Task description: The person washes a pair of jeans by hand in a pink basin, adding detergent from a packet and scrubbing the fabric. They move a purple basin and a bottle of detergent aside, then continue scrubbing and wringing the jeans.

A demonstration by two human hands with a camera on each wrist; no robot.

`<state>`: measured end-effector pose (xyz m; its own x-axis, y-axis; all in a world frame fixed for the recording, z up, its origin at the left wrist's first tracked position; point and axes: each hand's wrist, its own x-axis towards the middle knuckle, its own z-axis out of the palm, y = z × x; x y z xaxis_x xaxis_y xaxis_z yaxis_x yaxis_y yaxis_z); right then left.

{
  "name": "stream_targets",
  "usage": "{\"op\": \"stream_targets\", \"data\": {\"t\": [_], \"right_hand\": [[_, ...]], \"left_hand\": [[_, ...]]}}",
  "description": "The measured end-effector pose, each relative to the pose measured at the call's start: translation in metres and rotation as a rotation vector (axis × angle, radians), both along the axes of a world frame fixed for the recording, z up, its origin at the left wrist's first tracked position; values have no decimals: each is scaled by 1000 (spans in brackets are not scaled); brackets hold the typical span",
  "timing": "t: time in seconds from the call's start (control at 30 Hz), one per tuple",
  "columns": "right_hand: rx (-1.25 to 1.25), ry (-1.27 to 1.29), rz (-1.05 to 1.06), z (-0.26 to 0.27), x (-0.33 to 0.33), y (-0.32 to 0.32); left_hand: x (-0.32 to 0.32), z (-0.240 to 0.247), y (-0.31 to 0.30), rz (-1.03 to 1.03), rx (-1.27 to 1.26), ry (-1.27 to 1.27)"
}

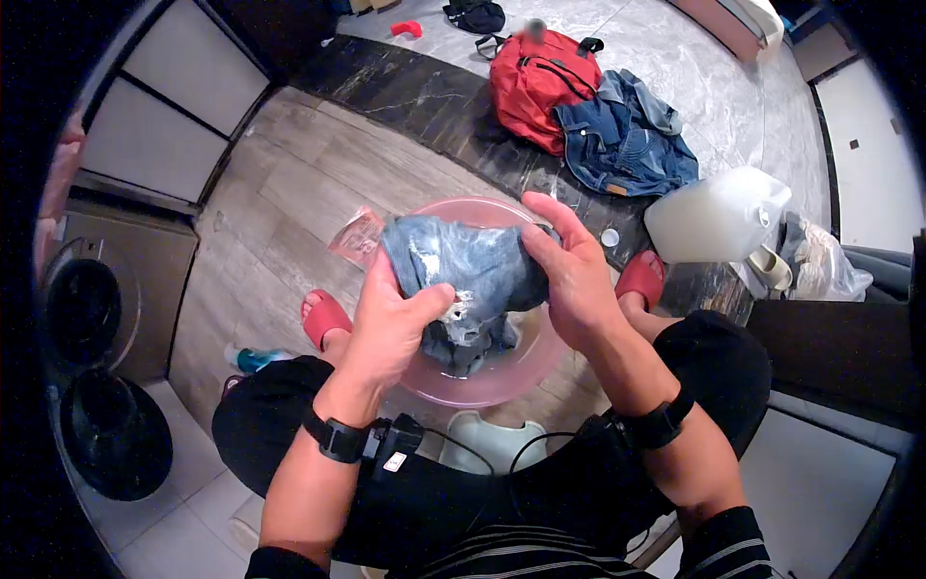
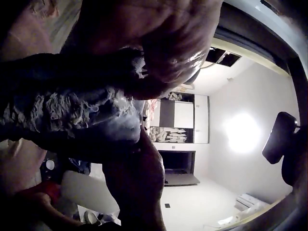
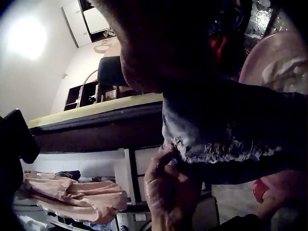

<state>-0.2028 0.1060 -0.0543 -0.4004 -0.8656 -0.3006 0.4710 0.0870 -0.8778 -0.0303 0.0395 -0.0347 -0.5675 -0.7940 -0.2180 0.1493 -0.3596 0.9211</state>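
Observation:
A wet blue denim cloth [image 1: 415,253] with a frayed, whitish patch is held up over a pink basin [image 1: 453,394] with water in it. The left hand [image 1: 391,318] grips its left side, the thumb lying on top near the frayed part. At the cloth's right side the right hand [image 1: 577,280] holds the edge, fingers partly behind it. In the left wrist view the frayed denim [image 2: 57,110] stretches between both hands. The right wrist view shows the frayed strip [image 3: 231,151] with the left hand [image 3: 171,192] pinching its end.
Beyond the basin lie a red backpack [image 1: 545,87] and blue jeans [image 1: 627,145]. A white plastic jug [image 1: 719,214] stands at the right, near a small white cap [image 1: 609,237]. A pink packet [image 1: 357,236] lies left of the basin. Red slippers [image 1: 326,318] are on the feet.

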Motion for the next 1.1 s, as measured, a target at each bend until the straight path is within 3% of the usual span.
{"op": "stream_targets", "data": {"t": [0.1,0.33,0.6,0.8,0.9,1.0,1.1], "right_hand": [[55,12,39,2,-1,2],[142,341,213,-20,-6,4],[320,-304,236,-12,4,4],[169,-433,450,9,-2,5],[149,-297,278,19,-9,1],[48,-413,214,25,-8,1],[37,-460,142,34,-9,0]], "left_hand": [[-2,3,1,31,31,18],[4,-6,-2,-12,52,47],[11,-3,3,-242,137,70],[4,-5,-1,-223,83,79],[7,-12,-5,-272,115,39],[-1,-4,3,-298,211,36],[1,-20,7,-484,112,-189]]}}
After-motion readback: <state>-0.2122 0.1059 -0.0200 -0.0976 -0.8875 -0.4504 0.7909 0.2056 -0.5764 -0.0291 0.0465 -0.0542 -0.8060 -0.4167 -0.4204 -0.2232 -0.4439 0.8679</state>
